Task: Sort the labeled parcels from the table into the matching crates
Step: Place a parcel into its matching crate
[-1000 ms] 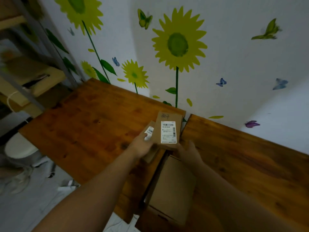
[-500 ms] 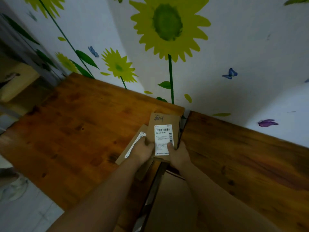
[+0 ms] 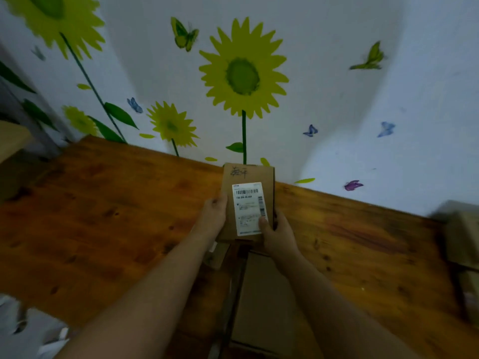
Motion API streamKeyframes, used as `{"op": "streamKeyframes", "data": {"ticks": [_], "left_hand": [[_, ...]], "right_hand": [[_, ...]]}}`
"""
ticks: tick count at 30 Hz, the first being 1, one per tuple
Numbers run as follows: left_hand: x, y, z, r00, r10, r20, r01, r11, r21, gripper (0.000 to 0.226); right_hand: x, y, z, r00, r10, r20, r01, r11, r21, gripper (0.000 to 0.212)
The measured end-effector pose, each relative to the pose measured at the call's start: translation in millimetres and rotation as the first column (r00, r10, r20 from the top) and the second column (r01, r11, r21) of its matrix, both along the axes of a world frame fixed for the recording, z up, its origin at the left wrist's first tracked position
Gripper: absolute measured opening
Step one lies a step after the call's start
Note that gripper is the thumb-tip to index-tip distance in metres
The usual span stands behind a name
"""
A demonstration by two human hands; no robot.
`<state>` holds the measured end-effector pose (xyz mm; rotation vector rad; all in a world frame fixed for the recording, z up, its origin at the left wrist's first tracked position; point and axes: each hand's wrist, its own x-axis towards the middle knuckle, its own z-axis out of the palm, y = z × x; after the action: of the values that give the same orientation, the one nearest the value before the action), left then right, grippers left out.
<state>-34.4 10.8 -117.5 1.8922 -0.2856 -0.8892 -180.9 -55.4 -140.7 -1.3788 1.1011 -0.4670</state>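
Raised labeled parcel (image 3: pixel 248 175) above table (image 3: pixel 103 216) with left grip (image 3: pixel 213 216) and right grip (image 3: pixel 278 230) clasping its sides, exposing label (image 3: pixel 248 208) for sorting.

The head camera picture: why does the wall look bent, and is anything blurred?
In the head view, wide-angle distortion bows the wall and table; lighting is dim; the label on the parcel looks fairly sharp, while the boxes at the right edge are smeared.
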Motion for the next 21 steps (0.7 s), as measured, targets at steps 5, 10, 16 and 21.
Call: {"op": "streamKeyframes", "data": {"ticks": [5, 10, 16, 21], "left_hand": [[-21, 31, 48, 0.983, -0.080, 0.166, 0.096, 0.991, -0.091, 0.035], [-53, 59, 74, 0.933, -0.171, 0.317, 0.229, 0.961, -0.155, 0.041], [-101, 85, 92, 0.908, -0.241, 0.342, 0.336, 0.907, -0.253, 0.039], [-130, 103, 107, 0.901, -0.274, 0.337, 0.385, 0.863, -0.327, 0.028]], "right_hand": [[-31, 50, 33, 0.994, -0.033, 0.104, 0.038, 0.998, -0.046, 0.042], [-64, 88, 73, 0.973, -0.157, 0.167, 0.174, 0.981, -0.088, 0.037], [-103, 107, 117, 0.938, -0.279, 0.206, 0.320, 0.925, -0.203, 0.043], [-124, 125, 126, 0.917, -0.312, 0.249, 0.366, 0.906, -0.214, 0.045]]}}
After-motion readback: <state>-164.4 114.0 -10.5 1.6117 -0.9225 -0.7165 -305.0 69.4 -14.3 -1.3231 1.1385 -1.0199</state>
